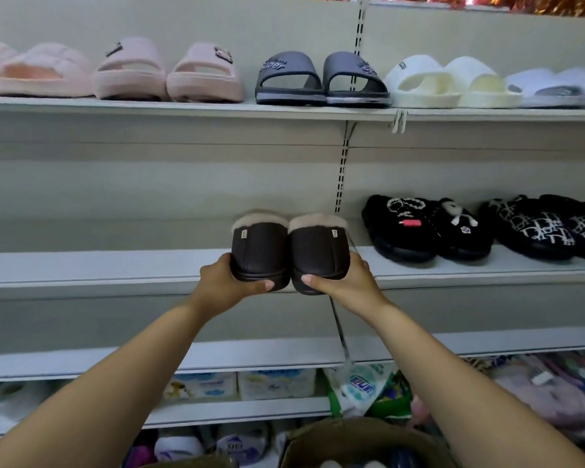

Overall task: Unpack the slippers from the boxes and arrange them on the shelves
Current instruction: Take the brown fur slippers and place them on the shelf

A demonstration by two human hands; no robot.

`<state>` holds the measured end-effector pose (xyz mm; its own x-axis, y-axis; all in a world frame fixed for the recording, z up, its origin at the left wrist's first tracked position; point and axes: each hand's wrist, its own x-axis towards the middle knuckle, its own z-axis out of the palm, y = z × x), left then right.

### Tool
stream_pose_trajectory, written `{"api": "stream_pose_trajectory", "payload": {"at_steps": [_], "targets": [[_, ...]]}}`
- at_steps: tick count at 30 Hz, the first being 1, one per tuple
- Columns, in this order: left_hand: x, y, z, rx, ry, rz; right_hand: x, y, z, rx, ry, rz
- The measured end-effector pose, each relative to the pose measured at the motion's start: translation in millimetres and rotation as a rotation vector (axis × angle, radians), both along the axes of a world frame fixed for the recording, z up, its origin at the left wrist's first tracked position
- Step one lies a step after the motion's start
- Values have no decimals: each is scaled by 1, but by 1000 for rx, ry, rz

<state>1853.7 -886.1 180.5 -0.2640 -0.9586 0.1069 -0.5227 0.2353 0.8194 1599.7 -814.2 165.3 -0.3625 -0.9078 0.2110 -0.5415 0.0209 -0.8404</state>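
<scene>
A pale grey wall of shop shelving filled the view, seen from the person's head. The top shelf carried a row of pairs: fluffy pink slippers at far left, pale pink slides, grey slides, cream slides and a white pair at far right. The middle shelf held two black pairs on its right half, one with charms and one with a white pattern. Below it ran a lower shelf, and under that lay packaged goods, too blurred to read. An open cardboard box sat at the bottom edge, between the forearms.

Two bare arms reached forward to a pair of dark brown slippers with beige fleece lining. The pair sat at the front edge of the middle shelf, just left of the black pairs, side by side and touching, toes toward the person and overhanging the edge. It was unclear whether the soles rested on the shelf.

The left hand gripped the left slipper from its outer side, thumb curled across the toe. The right hand gripped the right slipper the same way, its thumb lying across that toe. The thumb tips pointed at each other, close but apart. The remaining fingers were hidden behind the slippers.
</scene>
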Motion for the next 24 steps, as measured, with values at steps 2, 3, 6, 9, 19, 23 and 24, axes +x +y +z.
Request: {"api": "stream_pose_trajectory", "payload": {"at_steps": [2, 3, 6, 9, 19, 23, 24], "targets": [[-2, -6, 1, -21, -16, -12, -3, -8, -1, -12, 25, -13], [-4, -10, 1, -25, -24, -26, -3, -13, -3, -7, 33, -36], [-6, -29, -5, -29, -79, -47, -1, -24, -11, 21, 71, -95], [-7, -46, -14, -98, -309, -14, 0, -35, -13, 23, 73, -131], [-6, -68, -21, -269, -392, 4, -34, -58, -4, 69, 148, -21], [-9, -71, -34, -428, -483, 82, -37, -61, -17, 52, 181, -31], [-9, -72, -36, -452, -487, 85, -36, -62, -20, 50, 200, -46]]}}
